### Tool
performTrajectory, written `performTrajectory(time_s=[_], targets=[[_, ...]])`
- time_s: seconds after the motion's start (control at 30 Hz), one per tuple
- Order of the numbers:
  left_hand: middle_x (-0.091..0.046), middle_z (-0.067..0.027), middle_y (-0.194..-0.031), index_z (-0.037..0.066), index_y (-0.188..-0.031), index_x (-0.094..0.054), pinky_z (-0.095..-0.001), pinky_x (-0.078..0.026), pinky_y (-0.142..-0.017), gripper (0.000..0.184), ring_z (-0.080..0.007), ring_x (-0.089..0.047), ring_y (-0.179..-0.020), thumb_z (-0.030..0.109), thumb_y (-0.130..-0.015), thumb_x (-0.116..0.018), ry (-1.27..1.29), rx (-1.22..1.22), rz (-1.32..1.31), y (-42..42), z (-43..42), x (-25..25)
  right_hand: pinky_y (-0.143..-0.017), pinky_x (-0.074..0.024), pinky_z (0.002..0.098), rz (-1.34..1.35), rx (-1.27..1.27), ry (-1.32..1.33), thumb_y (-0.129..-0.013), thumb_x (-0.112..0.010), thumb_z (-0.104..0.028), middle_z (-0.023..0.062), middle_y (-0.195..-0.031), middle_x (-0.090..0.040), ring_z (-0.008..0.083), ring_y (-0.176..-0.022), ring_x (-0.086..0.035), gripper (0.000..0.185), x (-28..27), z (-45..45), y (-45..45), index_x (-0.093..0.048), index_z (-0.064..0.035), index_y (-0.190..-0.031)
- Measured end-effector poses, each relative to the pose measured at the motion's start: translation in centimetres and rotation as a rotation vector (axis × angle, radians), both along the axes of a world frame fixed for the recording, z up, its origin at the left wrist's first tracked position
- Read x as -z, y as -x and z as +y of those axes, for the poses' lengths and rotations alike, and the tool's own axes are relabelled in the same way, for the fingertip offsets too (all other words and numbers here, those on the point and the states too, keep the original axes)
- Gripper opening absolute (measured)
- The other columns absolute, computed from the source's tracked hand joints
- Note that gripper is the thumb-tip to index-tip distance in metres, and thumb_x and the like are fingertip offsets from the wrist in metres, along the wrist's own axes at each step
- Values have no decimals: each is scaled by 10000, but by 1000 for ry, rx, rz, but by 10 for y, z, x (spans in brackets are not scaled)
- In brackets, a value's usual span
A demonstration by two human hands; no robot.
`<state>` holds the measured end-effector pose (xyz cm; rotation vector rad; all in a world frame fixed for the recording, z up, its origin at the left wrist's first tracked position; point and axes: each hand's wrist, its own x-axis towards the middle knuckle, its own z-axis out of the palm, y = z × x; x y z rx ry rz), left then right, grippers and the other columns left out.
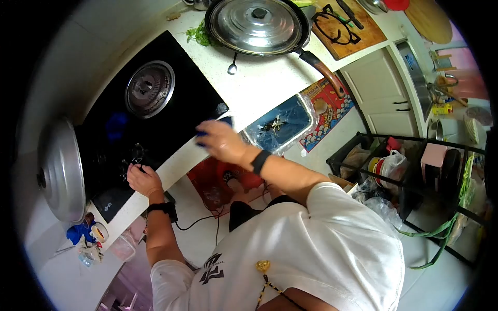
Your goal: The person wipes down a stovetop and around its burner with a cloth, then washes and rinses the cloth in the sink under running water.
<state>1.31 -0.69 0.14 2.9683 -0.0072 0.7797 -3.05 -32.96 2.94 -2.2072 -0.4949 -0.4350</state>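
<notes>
My left hand (144, 180) is at the front of the black glass stove (179, 78), its fingers bent around a dark control knob (136, 154) or just beside it. Over the stove's front edge, near its right corner, my right hand (220, 141) is closed on a dark blue cloth (201, 133), partly hidden by the fingers and slightly blurred. The round burner (150, 89) lies bare, without a pan support. A large silver lid (61, 168) covers the stove's left side.
A lidded pan (257, 23) stands on the counter (228, 88), its handle (322, 72) reaching past the front edge. A spoon (232, 67) lies nearby. On a cutting board (353, 31) rest a black pan support and a knife. Below is a blue basin (280, 124).
</notes>
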Motion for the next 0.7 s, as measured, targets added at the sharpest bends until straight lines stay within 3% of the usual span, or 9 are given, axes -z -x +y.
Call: performTrajectory(time_s=[0.13,0.27,0.37,0.5,0.53,0.6,0.67,0.7], targets=[[-607,-154,-1197,59,-932,-588,-463,-412,-927,171,-359,-541,-1098,200,-836,-581,15,6,-4,-5,0,0,-1006,-440,439,-18,-122,112,-716,-667,-27,162,-1197,-617,336,-1213,-532,239,8,6,-13,-726,-36,-947],[-612,-161,-1186,57,-924,-591,-465,-411,-933,161,-361,-541,-1095,192,-838,-577,4,22,-13,-1,-4,-3,-988,-457,443,-2,118,129,-662,-648,14,136,-1142,-631,341,-1159,-556,284,2,-72,-15,-724,-93,-914],[-612,-164,-1191,57,-924,-590,-467,-410,-935,156,-363,-540,-1096,186,-836,-578,21,18,-10,-1,-4,-4,-915,-506,415,213,401,249,-679,-616,44,153,-1084,-635,348,-1040,-596,273,3,-129,-21,-713,-70,-908],[-611,-168,-1187,47,-927,-584,-467,-409,-936,163,-364,-540,-1093,183,-838,-578,9,17,-5,-1,-5,-4,-931,-472,443,-84,761,277,-793,-673,-89,194,-1058,-649,382,-1002,-601,144,21,-243,-27,-719,-64,-926],[-611,-168,-1187,47,-927,-584,-467,-409,-936,163,-364,-540,-1093,183,-838,-578,12,10,0,1,-7,-3,-881,-489,451,45,840,90,-836,-665,-112,212,-995,-666,397,-925,-626,133,15,-254,-31,-707,-50,-946],[-612,-168,-1176,44,-932,-583,-467,-409,-936,167,-363,-542,-1088,183,-840,-577,-14,14,-2,-2,-4,-3,-820,-510,444,47,1123,202,-862,-640,-126,210,-911,-687,397,-848,-655,129,43,-282,-48,-691,-22,-919],[-611,-168,-1168,36,-940,-582,-468,-411,-929,175,-366,-542,-1083,178,-839,-574,-5,18,0,-4,-3,0,-797,-520,437,116,1162,-250,-876,-600,-164,204,-891,-701,388,-852,-672,182,20,-285,-70,-678,-12,-940],[-610,-168,-1165,34,-938,-582,-469,-413,-924,175,-367,-543,-1079,176,-837,-573,-11,13,-15,-5,-2,2,-798,-523,429,400,1129,90,-856,-605,-193,209,-900,-700,385,-847,-675,207,18,-292,-79,-674,-12,-930]])
